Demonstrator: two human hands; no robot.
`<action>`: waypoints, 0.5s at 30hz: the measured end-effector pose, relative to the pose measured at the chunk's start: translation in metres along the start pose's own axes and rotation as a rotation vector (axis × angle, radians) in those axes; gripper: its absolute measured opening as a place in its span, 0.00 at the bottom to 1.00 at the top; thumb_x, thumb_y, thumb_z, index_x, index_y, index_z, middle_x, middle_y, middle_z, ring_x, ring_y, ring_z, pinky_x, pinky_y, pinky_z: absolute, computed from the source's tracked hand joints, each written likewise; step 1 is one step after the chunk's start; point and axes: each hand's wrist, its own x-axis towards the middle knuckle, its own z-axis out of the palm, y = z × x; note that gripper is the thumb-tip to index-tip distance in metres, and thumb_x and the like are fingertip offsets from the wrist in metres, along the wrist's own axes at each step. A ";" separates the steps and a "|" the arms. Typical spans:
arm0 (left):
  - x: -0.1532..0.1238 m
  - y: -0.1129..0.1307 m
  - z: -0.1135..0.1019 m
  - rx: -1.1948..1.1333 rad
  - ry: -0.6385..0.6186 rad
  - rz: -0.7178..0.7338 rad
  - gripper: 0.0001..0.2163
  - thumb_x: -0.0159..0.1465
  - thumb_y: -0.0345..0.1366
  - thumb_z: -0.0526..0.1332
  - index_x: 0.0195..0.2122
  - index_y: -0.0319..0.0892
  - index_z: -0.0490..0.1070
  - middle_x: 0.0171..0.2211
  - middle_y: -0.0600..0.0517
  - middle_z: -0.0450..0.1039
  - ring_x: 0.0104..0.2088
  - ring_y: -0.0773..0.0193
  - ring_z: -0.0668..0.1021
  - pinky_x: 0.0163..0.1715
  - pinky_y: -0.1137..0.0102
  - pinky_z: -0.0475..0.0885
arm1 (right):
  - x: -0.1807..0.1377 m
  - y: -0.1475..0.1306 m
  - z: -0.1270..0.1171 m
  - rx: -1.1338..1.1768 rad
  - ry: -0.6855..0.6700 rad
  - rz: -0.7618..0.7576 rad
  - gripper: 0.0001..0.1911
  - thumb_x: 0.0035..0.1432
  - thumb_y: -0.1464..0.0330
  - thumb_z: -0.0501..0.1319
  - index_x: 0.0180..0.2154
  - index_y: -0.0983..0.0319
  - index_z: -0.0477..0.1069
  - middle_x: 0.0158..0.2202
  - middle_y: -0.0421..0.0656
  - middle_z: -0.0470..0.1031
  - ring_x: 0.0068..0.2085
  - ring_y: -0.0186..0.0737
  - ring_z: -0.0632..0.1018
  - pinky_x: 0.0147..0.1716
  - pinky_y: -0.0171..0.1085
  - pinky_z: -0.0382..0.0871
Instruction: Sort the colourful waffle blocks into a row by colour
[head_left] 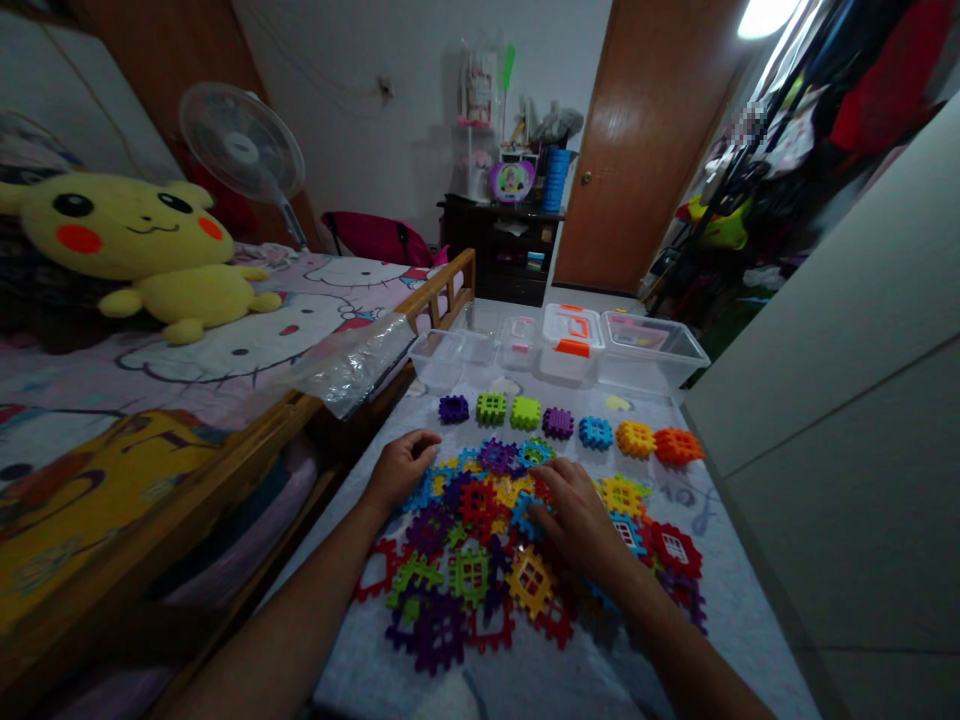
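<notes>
A heap of colourful toothed plastic building pieces lies on the cloth-covered table, among them a yellow window piece [531,581], a green window piece [472,575] and a purple piece [441,632]. My left hand [403,472] rests at the heap's left edge beside blue pieces, fingers loosely bent, with nothing visible in it. Over the heap's right middle reaches my right hand [576,510]. Its thumb and fingers are apart, the thumb close to a blue piece [527,516]. Beneath the palm the pieces are hidden.
Behind the heap stands a row of stacked pieces, from a dark purple stack [453,409] to an orange stack [679,446]. Clear plastic bins [652,350] and a lidded box [571,340] line the far end. A wooden bed rail [300,425] runs along the left, a pale cabinet [847,440] along the right.
</notes>
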 end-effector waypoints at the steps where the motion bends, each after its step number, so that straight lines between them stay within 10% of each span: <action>1: 0.000 0.000 0.000 0.000 -0.002 -0.001 0.15 0.56 0.45 0.60 0.36 0.40 0.76 0.35 0.48 0.80 0.36 0.56 0.80 0.40 0.65 0.73 | 0.005 0.005 -0.001 -0.024 0.021 -0.010 0.16 0.59 0.73 0.59 0.50 0.62 0.71 0.48 0.50 0.73 0.50 0.49 0.72 0.51 0.47 0.67; 15: -0.001 0.003 -0.001 0.014 0.011 0.001 0.14 0.55 0.44 0.60 0.35 0.40 0.77 0.34 0.49 0.80 0.34 0.57 0.79 0.36 0.68 0.72 | 0.044 0.032 -0.007 -0.026 -0.041 0.054 0.11 0.62 0.72 0.56 0.41 0.60 0.76 0.43 0.47 0.78 0.46 0.44 0.76 0.48 0.40 0.66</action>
